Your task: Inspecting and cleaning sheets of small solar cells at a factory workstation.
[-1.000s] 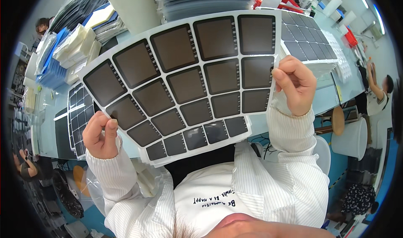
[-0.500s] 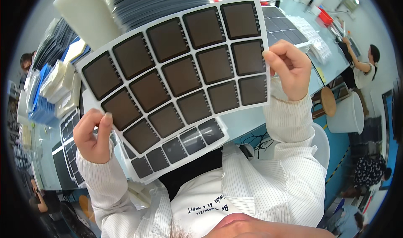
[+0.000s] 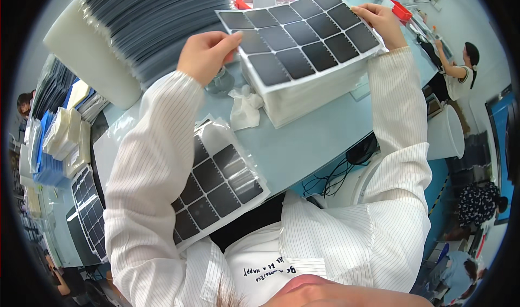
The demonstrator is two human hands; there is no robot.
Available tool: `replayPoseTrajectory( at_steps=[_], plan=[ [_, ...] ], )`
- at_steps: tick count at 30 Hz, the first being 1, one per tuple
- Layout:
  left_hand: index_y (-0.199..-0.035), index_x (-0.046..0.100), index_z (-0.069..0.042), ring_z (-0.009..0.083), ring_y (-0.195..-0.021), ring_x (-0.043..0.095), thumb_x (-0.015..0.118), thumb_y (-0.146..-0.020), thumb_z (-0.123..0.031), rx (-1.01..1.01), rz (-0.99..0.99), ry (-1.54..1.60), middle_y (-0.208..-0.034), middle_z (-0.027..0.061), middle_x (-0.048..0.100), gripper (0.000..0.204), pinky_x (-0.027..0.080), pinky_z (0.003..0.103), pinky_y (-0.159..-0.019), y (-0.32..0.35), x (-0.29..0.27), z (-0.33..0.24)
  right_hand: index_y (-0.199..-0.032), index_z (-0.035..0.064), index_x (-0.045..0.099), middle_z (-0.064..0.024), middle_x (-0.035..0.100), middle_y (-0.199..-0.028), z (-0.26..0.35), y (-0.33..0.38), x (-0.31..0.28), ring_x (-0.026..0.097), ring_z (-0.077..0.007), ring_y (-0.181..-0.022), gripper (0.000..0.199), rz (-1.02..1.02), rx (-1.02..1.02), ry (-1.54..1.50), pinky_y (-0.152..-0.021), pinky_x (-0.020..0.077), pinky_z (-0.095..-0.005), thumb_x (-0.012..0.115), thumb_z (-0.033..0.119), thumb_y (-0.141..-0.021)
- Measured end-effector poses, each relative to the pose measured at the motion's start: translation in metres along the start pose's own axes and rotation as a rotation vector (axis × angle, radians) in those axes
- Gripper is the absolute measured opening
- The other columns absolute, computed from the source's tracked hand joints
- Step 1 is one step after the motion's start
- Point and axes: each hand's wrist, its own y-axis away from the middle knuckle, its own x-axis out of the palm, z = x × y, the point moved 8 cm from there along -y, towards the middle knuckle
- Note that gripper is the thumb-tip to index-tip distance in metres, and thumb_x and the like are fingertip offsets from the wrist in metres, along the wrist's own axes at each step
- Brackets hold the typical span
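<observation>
1. Left hand (image 3: 208, 55): thumb and fingers pinch the left edge of a dark gridded sheet (image 3: 300, 33); right hand (image 3: 384, 25): fingers grip that sheet's right edge.
2. The sheet is over a white stack (image 3: 319, 98) toward the far edge of the surface (image 3: 281, 155); whether it touches all over, I cannot tell.
3. A crumpled white cloth (image 3: 245, 111) lies just beside the stack; more gridded sheets (image 3: 219, 179) lie at the surface's near edge, partly behind the left sleeve (image 3: 154, 139).
</observation>
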Motion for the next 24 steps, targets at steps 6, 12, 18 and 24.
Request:
replayPoseTrajectory(
  at_steps=[6, 12, 18, 24],
  plan=[
    [-0.069, 0.064, -0.005, 0.0078, -0.059, 0.041, 0.059, -0.083, -0.037, -0.079, 0.012, -0.088, -0.059, -0.0015, 0.052, 0.035, 0.036, 0.024, -0.060, -0.024, 0.030, 0.014, -0.088, 0.0022, 0.065, 0.0051, 0.057, -0.069, -0.056, -0.020, -0.009, 0.047, -0.0010, -0.058, 0.023, 0.094, 0.171, 0.065, -0.051, 0.0352, -0.0160, 0.061, 0.024, -0.084],
    [-0.069, 0.063, -0.001, 0.0086, -0.058, 0.042, 0.060, -0.082, -0.037, 0.037, 0.114, -0.261, -0.056, 0.0010, 0.048, 0.038, 0.037, 0.025, -0.058, 0.009, 0.019, 0.023, -0.088, 0.0030, 0.064, 0.0056, 0.056, -0.069, -0.076, -0.024, -0.013, 0.047, -0.0002, -0.059, 0.025, 0.101, 0.091, 0.058, -0.052, 0.0359, -0.0157, 0.061, 0.027, -0.084],
    [-0.085, 0.063, -0.001, 0.0179, -0.067, 0.051, 0.066, -0.077, -0.029, 0.171, 0.177, -0.618, -0.076, 0.0107, 0.057, 0.030, 0.042, 0.030, -0.060, 0.062, -0.002, 0.046, -0.091, 0.0017, 0.065, -0.0028, 0.062, -0.078, -0.078, -0.025, -0.006, 0.056, -0.0078, -0.066, 0.026, 0.119, 0.110, -0.002, -0.058, 0.0450, -0.0203, 0.063, 0.026, -0.082],
    [-0.112, 0.054, -0.004, 0.0326, -0.104, 0.050, 0.068, -0.074, -0.025, 0.228, 0.199, -0.729, -0.112, 0.0169, 0.051, 0.046, 0.042, 0.037, -0.088, 0.097, -0.006, 0.076, -0.090, 0.0037, 0.064, 0.0039, 0.058, -0.072, -0.079, -0.025, -0.007, 0.048, -0.0009, -0.059, 0.027, 0.131, 0.044, 0.119, -0.051, 0.0368, -0.0153, 0.059, 0.029, -0.085]
  ],
)
